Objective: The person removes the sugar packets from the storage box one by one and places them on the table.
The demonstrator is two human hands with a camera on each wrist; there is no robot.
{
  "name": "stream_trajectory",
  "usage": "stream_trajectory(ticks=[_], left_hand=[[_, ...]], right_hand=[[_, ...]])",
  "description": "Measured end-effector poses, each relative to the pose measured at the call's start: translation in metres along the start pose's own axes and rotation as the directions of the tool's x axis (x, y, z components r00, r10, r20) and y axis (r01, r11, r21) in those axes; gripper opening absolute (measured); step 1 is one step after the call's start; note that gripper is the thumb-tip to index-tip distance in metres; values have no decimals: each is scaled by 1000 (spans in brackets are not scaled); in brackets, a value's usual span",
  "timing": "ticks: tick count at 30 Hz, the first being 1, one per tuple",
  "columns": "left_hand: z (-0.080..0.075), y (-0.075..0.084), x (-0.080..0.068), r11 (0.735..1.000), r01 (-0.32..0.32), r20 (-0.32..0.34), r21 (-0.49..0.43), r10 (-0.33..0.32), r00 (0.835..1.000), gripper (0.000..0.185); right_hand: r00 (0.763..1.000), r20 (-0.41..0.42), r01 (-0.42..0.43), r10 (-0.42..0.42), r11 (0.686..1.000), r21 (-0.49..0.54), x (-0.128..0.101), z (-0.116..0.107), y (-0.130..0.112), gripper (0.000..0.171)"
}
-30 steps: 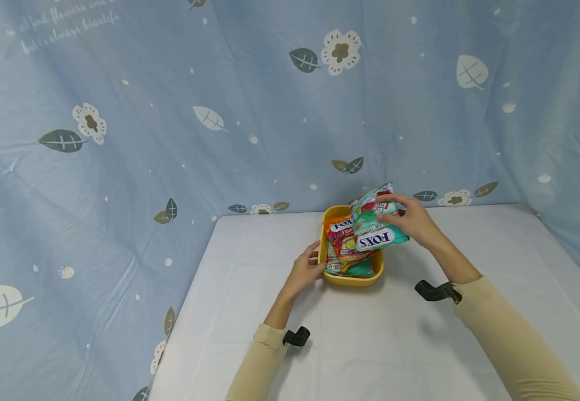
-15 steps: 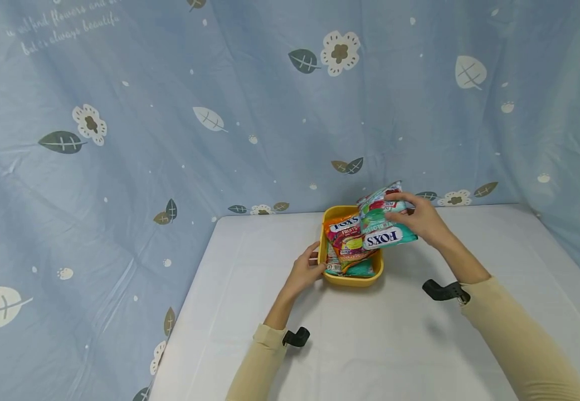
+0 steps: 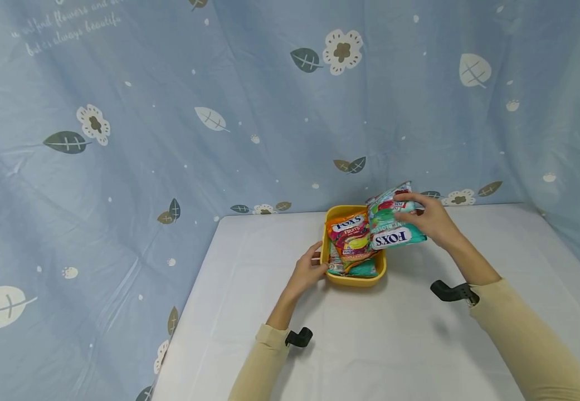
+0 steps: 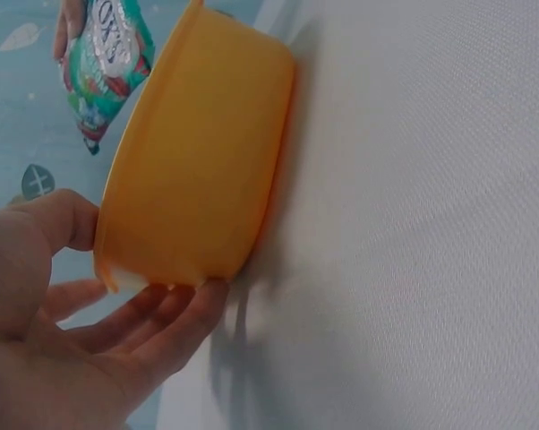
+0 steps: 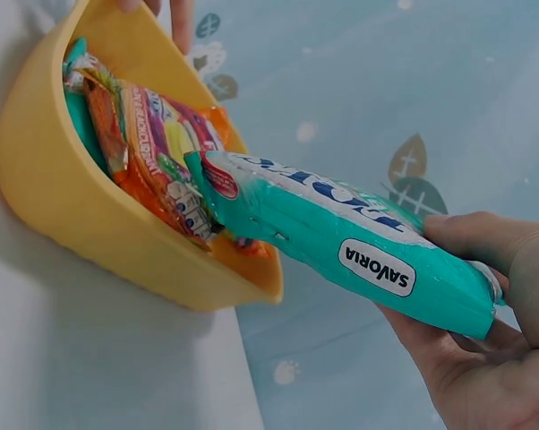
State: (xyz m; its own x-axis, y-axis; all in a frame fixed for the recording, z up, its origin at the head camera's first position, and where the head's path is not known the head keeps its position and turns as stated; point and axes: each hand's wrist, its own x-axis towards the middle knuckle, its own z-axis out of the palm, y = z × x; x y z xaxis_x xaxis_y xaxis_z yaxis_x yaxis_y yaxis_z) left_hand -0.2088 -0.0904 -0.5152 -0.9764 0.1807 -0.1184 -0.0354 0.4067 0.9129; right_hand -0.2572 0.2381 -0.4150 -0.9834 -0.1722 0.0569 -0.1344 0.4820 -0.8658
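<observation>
Held at its right side by my right hand (image 3: pixel 432 220), a teal Fox's candy bag (image 3: pixel 387 220) is tilted over the right rim of the yellow basket (image 3: pixel 354 282). The right wrist view shows the thumb on top of this bag (image 5: pixel 341 242) and fingers beneath. My left hand (image 3: pixel 303 274) grips the basket's left side; in the left wrist view its thumb lies at the rim and its fingers against the outer wall (image 4: pixel 198 152). Inside the basket, an orange-red Fox's fruits candy bag (image 3: pixel 351 240) lies on top of teal packaging (image 3: pixel 362 269), mostly hidden.
The basket stands near the back of a table with a white cloth (image 3: pixel 370 345). Behind the table hangs a blue curtain (image 3: pixel 269 83) with leaves and flowers. Black wrist cameras (image 3: pixel 451 291) sit on both forearms.
My right hand has moved a little to the right with the teal candy bag, baring more of the orange-red bag. The left hand and basket stay in place.
</observation>
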Motion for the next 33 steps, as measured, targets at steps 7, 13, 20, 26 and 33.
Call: stream_trajectory(ticks=[7,13,20,26,33], left_hand=[[1,0,1,1000,9,7,-1,-9,1000,66],[1,0,1,1000,0,2,2,0,1000,66],[0,0,1,1000,3,2,-2,-3,1000,67],[0,0,1,1000,-1,4,-2,1,1000,67],[-1,0,1,1000,10,8,-5,-10,1000,67]], right_hand=[[1000,-20,-24,24,999,-31,-4,-10,1,55],[999,-38,-29,27,999,-35,-5,-14,3,55],[998,-36,-44,43,998,-38,-7,-19,5,58],[997,-46,-60,58,997,-39,-7,-23,9,58],[996,-54,-68,66,997,-41,-7,-26,10,59]])
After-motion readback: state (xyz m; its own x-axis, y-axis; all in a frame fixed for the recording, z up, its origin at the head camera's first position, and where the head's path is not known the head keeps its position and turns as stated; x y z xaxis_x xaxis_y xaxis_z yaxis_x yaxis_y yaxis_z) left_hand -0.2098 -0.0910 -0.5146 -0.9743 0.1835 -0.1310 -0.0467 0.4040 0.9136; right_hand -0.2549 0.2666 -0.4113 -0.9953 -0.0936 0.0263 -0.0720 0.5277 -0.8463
